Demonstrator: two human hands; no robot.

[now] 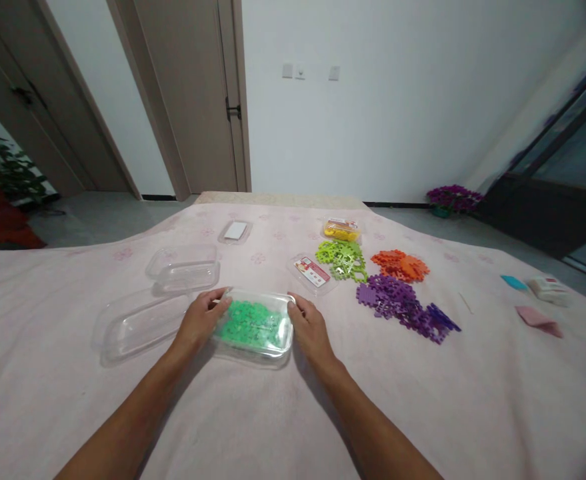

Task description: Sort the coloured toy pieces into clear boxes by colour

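A clear plastic box [255,357] full of green puzzle-like pieces [253,325] sits in front of me, its transparent lid lying over the top. My left hand [205,317] grips the box's left edge, thumb on the upper rim. At the opposite edge, my right hand [311,327] has its fingers closed round the corner. Left of the box lie a large open clear container [140,330] and a smaller clear container [185,270]. Just beyond my right hand rests a clear lid with a red and white label [313,272].
Light green pieces [341,259], orange pieces [400,265] and purple pieces [397,303] lie in piles at the right. A box of yellow pieces [341,230] and another lid [235,231] are farther back. At far right are a pink cloth [539,321] and a white packet [547,291].
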